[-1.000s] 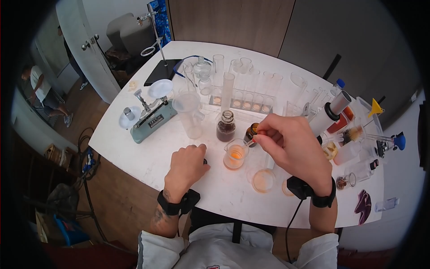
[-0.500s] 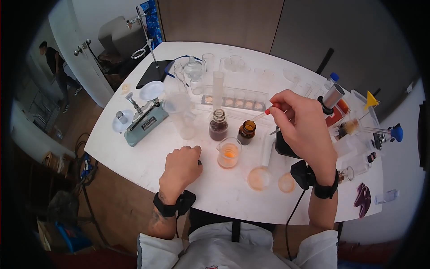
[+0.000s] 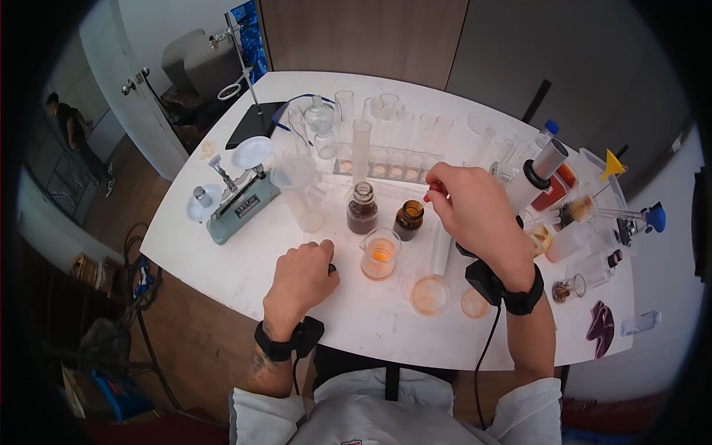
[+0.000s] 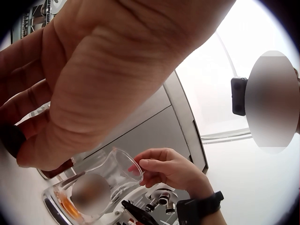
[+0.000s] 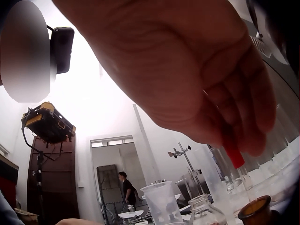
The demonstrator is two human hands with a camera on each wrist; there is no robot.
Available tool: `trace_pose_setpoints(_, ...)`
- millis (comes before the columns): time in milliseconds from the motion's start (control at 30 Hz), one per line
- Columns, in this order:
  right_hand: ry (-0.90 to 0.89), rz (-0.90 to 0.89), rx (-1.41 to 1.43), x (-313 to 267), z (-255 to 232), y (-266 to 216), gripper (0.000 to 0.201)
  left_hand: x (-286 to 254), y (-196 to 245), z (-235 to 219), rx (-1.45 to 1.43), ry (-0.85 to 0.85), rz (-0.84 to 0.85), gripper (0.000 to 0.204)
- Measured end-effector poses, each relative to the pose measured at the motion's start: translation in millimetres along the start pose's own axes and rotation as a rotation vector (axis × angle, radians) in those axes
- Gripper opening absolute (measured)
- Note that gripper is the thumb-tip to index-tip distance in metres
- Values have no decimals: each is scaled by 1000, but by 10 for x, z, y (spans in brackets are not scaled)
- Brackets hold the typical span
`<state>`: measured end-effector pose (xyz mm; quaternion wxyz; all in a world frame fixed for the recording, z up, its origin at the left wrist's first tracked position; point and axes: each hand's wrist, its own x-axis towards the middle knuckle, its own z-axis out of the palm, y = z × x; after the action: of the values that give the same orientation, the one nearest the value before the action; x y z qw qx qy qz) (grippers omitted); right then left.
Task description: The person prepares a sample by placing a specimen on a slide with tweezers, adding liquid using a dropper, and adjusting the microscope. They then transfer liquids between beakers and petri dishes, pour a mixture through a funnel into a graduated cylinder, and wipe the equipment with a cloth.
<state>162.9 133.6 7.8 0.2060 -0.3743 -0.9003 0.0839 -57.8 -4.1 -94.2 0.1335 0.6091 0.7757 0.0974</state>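
Note:
My right hand [image 3: 478,215] pinches the red bulb [image 5: 233,152] of a glass dropper, whose tube [image 5: 247,185] reaches down into the mouth of a small brown bottle [image 3: 409,221]. To its left stands a clear bottle of dark contents [image 3: 362,215]. A glass beaker with orange liquid [image 3: 380,259] stands in front of the two bottles. Left of the beaker, my left hand [image 3: 297,278] rests at the table and holds a small black object [image 4: 11,139] between thumb and fingers; what exactly it is, I cannot tell.
Two round dishes [image 3: 429,295] [image 3: 475,302] lie in front of my right hand. A green balance [image 3: 241,208], a plastic jug [image 3: 297,182] and a test tube rack [image 3: 389,171] stand behind. Bottles and a yellow funnel [image 3: 612,165] crowd the right side.
The dropper has gone from over the beaker, up and right, then into the brown bottle with my right hand. My left hand has kept its hold on the black object.

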Motion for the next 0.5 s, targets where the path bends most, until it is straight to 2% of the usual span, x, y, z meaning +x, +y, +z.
trace_pose_setpoints(500,-58,36,-34,37,78,24,15,-19,-4,-35,0,-25,10,21)
